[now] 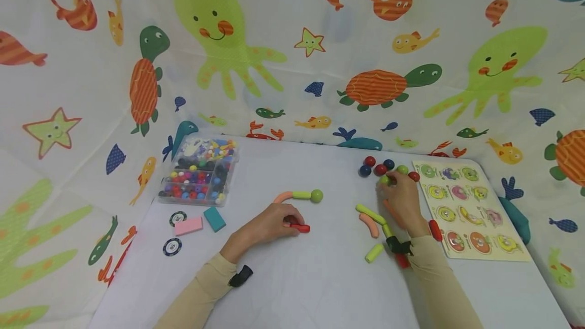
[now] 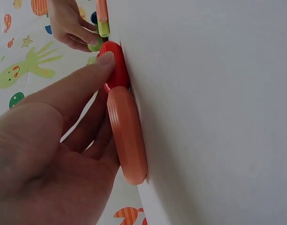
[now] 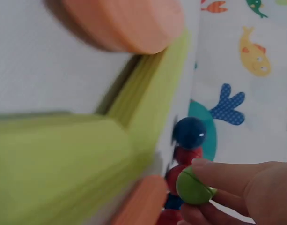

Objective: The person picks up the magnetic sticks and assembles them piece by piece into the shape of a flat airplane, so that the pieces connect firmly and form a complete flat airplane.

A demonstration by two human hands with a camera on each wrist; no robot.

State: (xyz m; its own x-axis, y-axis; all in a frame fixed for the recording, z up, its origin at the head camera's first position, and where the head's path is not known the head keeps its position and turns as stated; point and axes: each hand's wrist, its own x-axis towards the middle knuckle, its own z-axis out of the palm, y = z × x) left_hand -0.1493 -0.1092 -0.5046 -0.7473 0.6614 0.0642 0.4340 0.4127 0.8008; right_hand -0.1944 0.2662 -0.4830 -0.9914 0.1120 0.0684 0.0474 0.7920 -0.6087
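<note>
near green stick blurred, orange piece cut off

Person, two arms in view, entering the head view from 6 o'clock.
Left sleeve: long, close-fitting, plain beige cloth, ending at the wrist.
Left wrist strap: small black fitting at the cuff.
Right sleeve: same beige cloth, same cut.
Right wrist strap: black, at the cuff.
Left hand and right hand: bare, no gloves, no rings visible.
</note>
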